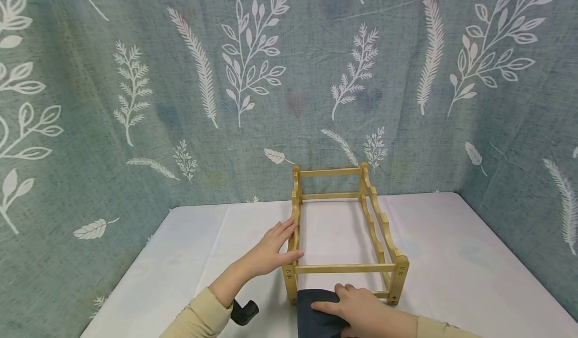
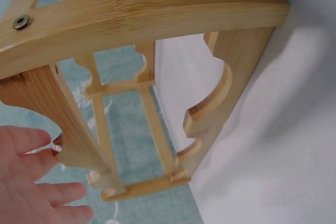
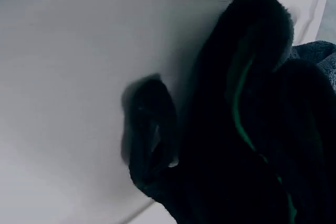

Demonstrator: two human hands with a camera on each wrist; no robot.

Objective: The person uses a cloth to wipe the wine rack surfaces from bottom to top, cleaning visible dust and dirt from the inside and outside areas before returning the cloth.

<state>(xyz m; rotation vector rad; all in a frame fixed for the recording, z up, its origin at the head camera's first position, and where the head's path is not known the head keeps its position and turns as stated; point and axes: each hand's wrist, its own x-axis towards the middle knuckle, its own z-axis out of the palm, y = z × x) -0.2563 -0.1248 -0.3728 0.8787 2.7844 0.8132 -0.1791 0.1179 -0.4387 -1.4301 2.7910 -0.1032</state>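
A light wooden rack (image 1: 345,269) with scalloped side rails stands on the white table, its long side running away from me. My left hand (image 1: 272,250) is at the rack's left side near the front corner, fingers straight along the side rail and thumb over it. In the left wrist view, its fingertips (image 2: 71,192) show beside a notched rail. Just before the rack's near end, my right hand (image 1: 361,310) grips a dark blue folded towel (image 1: 311,313). The right wrist view shows the towel (image 3: 226,129) very dark, with a loop and a thin green line; that hand is hidden there.
White cloth covers the table (image 1: 429,237), and grey-green leaf-print fabric (image 1: 289,77) hangs at the back and both sides. A black device (image 1: 245,312) sits by my left wrist.
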